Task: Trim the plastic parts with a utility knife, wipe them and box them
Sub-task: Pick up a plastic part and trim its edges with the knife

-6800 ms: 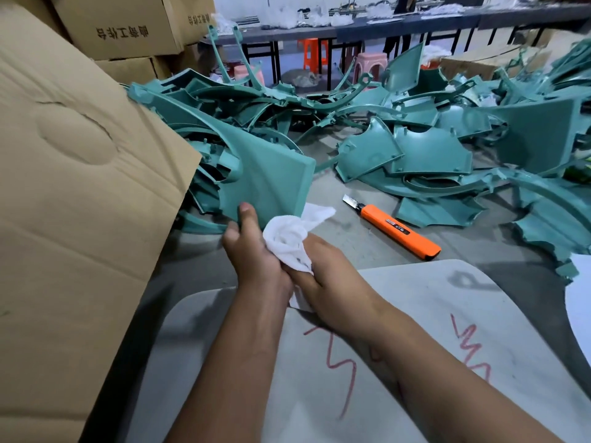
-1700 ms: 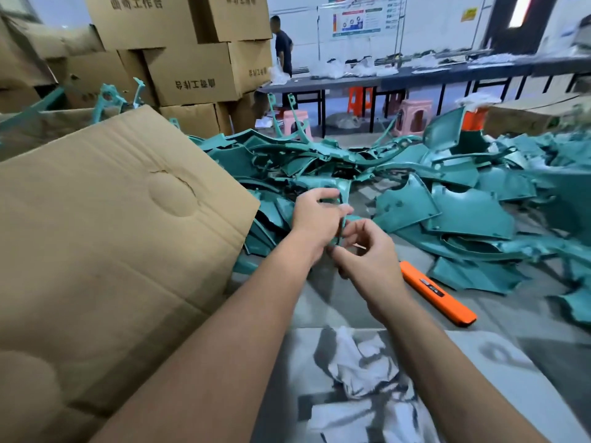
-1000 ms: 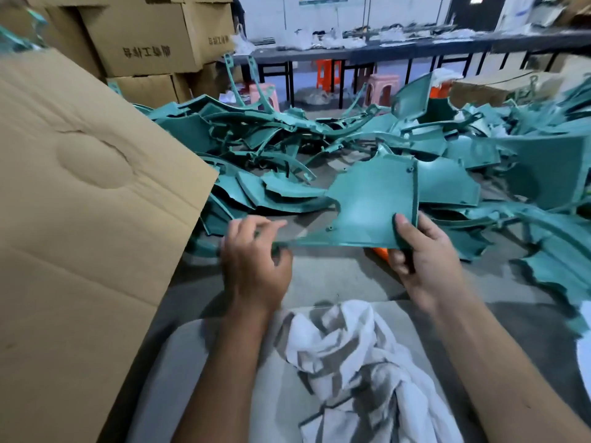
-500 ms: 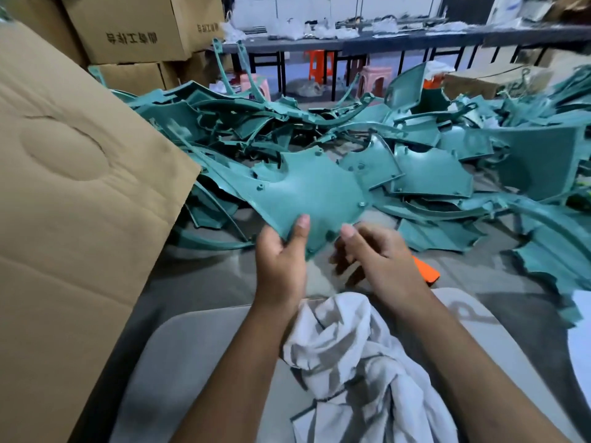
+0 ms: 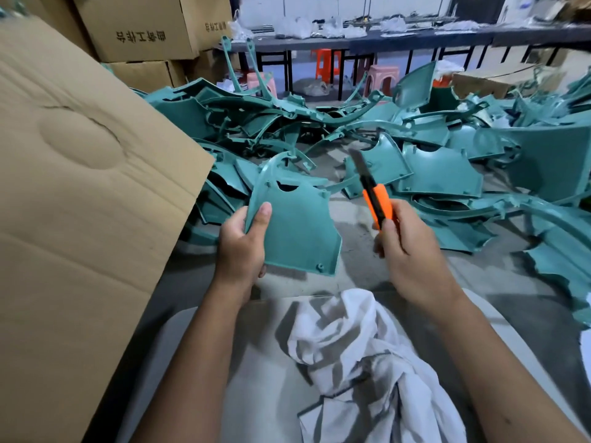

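I have the left hand (image 5: 241, 247) closed on the left edge of a teal plastic panel (image 5: 295, 225), thumb pressed on its face and the other fingers hidden behind it, so the panel hangs in the air above the grey bench (image 5: 355, 247), just ahead of the white cloth (image 5: 358, 356) bunched in front of me. The right hand (image 5: 407, 251) is wrapped around the orange utility knife (image 5: 375, 199), blade out and pointing up and away, just beside the panel's right edge but not touching it. The panel looks thin, light and fairly stiff — a moulded shell with a curved notch at the top and small tabs along its rim — so I judge it will flex a little under the blade and wants a firm hold close to whichever edge I trim. The face looks smooth, so it could slip under my thumb; gripping across an edge, as now, seems safer than pinching the flat. Trimming is the step in hand; wiping and boxing are not yet done for this piece. A large heap of similar teal parts (image 5: 431, 161) covers the far bench. To my left a big cardboard flap (image 5: 86, 199) blocks the view — I cannot see what lies behind it — and closed cartons (image 5: 140, 30) are stacked beyond.
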Demonstrator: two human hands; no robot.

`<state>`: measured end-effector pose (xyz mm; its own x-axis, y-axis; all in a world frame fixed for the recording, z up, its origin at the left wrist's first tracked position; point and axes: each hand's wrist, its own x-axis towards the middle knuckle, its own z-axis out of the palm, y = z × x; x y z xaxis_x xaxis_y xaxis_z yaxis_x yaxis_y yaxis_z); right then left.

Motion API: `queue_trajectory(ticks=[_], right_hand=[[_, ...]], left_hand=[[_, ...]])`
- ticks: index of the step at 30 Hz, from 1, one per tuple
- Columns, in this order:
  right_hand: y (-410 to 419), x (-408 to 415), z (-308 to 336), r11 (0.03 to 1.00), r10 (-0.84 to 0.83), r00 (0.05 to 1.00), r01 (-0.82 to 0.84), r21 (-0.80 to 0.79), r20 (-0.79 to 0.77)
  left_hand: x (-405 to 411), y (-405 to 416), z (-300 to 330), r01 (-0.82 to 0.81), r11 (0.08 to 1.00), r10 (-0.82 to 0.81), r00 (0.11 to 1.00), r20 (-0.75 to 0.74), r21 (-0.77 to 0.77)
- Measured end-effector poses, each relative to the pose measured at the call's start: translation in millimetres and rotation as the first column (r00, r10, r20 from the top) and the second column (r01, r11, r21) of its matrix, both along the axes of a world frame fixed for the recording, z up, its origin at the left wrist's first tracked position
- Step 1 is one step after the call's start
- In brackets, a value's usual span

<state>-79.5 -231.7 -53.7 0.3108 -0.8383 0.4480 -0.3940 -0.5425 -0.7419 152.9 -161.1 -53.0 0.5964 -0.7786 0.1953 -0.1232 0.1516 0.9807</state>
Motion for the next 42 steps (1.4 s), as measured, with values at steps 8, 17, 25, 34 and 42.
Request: queue_trajectory(ticks=[8, 17, 25, 34, 42], right_hand=[[17.5, 5.5, 5.1, 0.915, 0.402, 0.914, -0.403, 0.007, 0.048], [4.5, -4.0, 3.7, 0.998, -0.013, 0.998, 0.009, -0.065, -0.059], [16.4, 8.8, 3.1, 0.954, 0.260, 0.966, -0.258, -0.152, -0.007], [13.3, 6.0, 3.1, 0.963, 0.159, 0.987, -0.152, -0.224, 0.009], [5.3, 4.5, 0.6, 0.982, -0.032, 0.999, 0.029, -0.189, -0.014]], left_hand=[[6.5, 7.4, 10.6, 0.196, 0.980, -0.182, 0.958, -0.222, 0.044], [6.1, 12.4, 8.2, 0.379, 0.921, -0.332, 0.885, -0.327, 0.090], [11.0, 8.8, 4.8, 0.377, 0.922, -0.317, 0.867, -0.385, 0.089], [15.0, 8.8, 3.5, 0.413, 0.907, -0.337, 0.826, -0.453, 0.078], [13.3, 15.9, 7.5, 0.480, 0.873, -0.396, 0.798, -0.454, 0.084]])
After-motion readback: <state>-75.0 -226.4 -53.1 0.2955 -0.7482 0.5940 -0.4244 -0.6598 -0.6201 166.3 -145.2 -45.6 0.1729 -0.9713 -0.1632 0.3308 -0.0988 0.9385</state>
